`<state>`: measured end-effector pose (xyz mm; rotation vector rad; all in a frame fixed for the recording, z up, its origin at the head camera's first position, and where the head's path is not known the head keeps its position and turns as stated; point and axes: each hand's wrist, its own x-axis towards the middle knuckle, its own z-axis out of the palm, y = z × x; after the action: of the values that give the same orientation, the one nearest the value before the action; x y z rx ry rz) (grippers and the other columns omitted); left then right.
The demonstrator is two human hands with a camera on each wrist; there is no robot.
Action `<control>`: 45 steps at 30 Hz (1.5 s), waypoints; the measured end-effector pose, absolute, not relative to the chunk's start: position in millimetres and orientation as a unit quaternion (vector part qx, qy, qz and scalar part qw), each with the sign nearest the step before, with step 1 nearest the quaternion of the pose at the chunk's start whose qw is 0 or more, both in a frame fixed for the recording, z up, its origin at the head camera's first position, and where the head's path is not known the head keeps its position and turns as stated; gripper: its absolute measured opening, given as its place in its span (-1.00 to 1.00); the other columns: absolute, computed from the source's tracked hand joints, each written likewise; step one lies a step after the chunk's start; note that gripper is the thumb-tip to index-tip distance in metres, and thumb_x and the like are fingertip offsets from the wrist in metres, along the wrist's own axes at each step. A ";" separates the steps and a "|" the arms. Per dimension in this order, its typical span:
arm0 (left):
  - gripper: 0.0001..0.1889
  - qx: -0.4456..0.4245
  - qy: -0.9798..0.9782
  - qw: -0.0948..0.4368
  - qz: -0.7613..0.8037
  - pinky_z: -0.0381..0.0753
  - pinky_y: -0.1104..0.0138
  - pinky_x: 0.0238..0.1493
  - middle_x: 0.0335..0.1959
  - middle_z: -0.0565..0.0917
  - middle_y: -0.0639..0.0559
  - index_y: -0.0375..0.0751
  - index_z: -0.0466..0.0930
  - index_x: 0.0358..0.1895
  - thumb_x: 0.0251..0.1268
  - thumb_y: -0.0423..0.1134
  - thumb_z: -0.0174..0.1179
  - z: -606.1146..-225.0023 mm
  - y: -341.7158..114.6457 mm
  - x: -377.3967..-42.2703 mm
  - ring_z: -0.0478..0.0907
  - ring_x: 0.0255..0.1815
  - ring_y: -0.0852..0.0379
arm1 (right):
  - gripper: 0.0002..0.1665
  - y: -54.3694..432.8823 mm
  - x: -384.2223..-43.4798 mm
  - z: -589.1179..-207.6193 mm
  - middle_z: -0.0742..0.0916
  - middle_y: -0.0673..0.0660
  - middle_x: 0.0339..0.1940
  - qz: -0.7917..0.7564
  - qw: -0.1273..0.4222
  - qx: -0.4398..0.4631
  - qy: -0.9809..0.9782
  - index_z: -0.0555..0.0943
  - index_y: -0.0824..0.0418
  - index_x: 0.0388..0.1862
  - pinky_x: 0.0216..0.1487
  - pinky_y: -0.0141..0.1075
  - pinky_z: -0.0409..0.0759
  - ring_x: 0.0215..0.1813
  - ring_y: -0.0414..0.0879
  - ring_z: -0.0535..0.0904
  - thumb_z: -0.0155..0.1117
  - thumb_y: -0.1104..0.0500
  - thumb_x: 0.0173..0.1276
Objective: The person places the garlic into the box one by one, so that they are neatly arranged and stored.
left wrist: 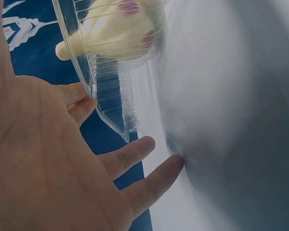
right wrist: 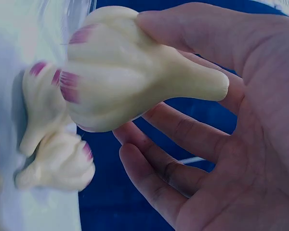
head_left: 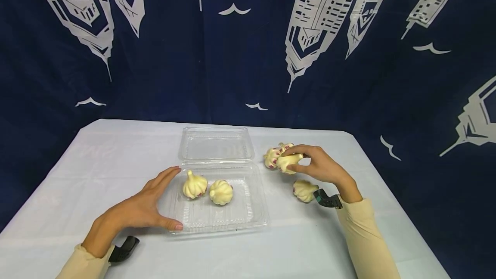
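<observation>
My right hand [head_left: 315, 165] pinches a garlic bulb [right wrist: 115, 72] between thumb and fingers, its stem pointing toward the palm. Two more garlic bulbs [right wrist: 62, 161] lie on the table just beyond it. Another bulb [head_left: 304, 190] rests near the right wrist. At the left edge of a clear plastic clamshell box [head_left: 248, 218], my left hand [head_left: 145, 206] spreads its thumb and fingers, fingertips right at the rim. Inside the box base sit two bulbs, one with its stem up [head_left: 194, 185] and one rounder in view [head_left: 221, 192].
The box's lid [head_left: 217, 144] lies folded back behind the base. A white cloth covers the table [head_left: 97, 162], whose far edge meets a dark blue curtain [head_left: 240, 63] printed with white buildings. Each wrist wears a black band [head_left: 123, 249].
</observation>
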<state>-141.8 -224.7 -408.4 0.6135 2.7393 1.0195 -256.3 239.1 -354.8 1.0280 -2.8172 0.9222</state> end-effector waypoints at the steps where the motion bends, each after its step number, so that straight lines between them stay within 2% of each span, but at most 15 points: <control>1: 0.42 0.206 0.914 0.076 0.340 0.20 -0.43 0.29 0.64 -0.10 -0.16 0.01 -0.19 0.64 -0.28 0.34 0.56 -408.6 -224.5 -141.9 -0.04 0.54 -0.45 | -0.60 236.5 -255.2 -352.9 0.74 0.00 0.13 0.294 0.002 0.333 -0.896 0.70 0.02 0.08 0.20 -0.06 0.57 0.27 0.01 0.58 0.49 0.16 0.25; 6: 0.42 0.208 0.914 0.075 0.341 0.18 -0.43 0.30 0.64 -0.10 -0.17 0.00 -0.18 0.64 -0.28 0.35 0.56 -409.2 -223.9 -141.9 -0.04 0.54 -0.46 | -0.59 223.8 -251.6 -347.5 0.72 -0.01 0.16 0.297 -0.001 0.361 -0.884 0.69 0.02 0.09 0.29 -0.04 0.54 0.36 0.03 0.53 0.49 0.18 0.25; 13: 0.41 0.208 0.912 0.076 0.345 0.19 -0.43 0.29 0.64 -0.11 -0.17 0.03 -0.20 0.64 -0.27 0.36 0.54 -408.4 -224.0 -142.1 -0.05 0.55 -0.43 | -0.59 204.2 -243.6 -343.9 0.75 -0.07 0.07 0.294 0.004 0.401 -0.867 0.71 0.03 0.06 0.55 -0.06 0.23 0.31 -0.01 0.57 0.53 0.20 0.21; 15: 0.41 0.209 0.911 0.077 0.346 0.18 -0.43 0.30 0.64 -0.11 -0.17 0.03 -0.20 0.64 -0.27 0.36 0.55 -408.5 -224.0 -142.2 -0.05 0.55 -0.44 | -0.60 197.8 -241.6 -343.6 0.76 -0.11 0.03 0.291 0.007 0.419 -0.860 0.71 0.03 0.06 0.53 -0.05 0.24 0.26 -0.07 0.58 0.52 0.19 0.22; 20: 0.41 0.208 0.911 0.078 0.347 0.18 -0.43 0.30 0.64 -0.12 -0.17 0.02 -0.19 0.64 -0.27 0.35 0.55 -408.7 -223.6 -141.9 -0.05 0.55 -0.45 | -0.63 181.7 -238.8 -344.5 0.76 -0.11 0.00 0.299 -0.006 0.453 -0.840 0.71 0.07 0.07 0.35 -0.16 0.44 0.17 -0.13 0.61 0.48 0.17 0.28; 25: 0.41 0.208 0.911 0.077 0.347 0.19 -0.44 0.29 0.64 -0.11 -0.17 0.03 -0.19 0.64 -0.28 0.33 0.57 -409.1 -222.9 -141.3 -0.03 0.54 -0.45 | -0.63 167.4 -234.8 -344.0 0.75 -0.10 0.04 0.298 -0.033 0.464 -0.834 0.71 0.08 0.07 0.26 -0.23 0.52 0.20 -0.15 0.60 0.48 0.17 0.27; 32: 0.42 0.211 0.912 0.075 0.343 0.18 -0.43 0.30 0.64 -0.11 -0.18 0.02 -0.19 0.64 -0.27 0.35 0.55 -409.8 -223.8 -143.0 -0.03 0.54 -0.45 | -0.68 149.4 -231.4 -349.3 0.74 -0.11 0.02 0.278 -0.056 0.490 -0.824 0.71 0.08 0.05 0.29 -0.23 0.52 0.19 -0.18 0.60 0.43 0.18 0.31; 45: 0.42 0.213 0.911 0.071 0.345 0.17 -0.43 0.31 0.64 -0.11 -0.19 -0.03 -0.18 0.64 -0.27 0.34 0.56 -410.5 -222.9 -142.4 -0.03 0.54 -0.46 | -0.71 129.2 -237.0 -368.4 0.75 -0.12 0.00 0.223 -0.051 0.498 -0.836 0.72 0.07 0.00 0.25 -0.17 0.52 0.18 -0.18 0.61 0.44 0.15 0.28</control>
<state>-142.4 -222.9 -410.5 0.6414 2.7399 1.0358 -237.0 129.2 -368.4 1.6193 -2.7161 0.7248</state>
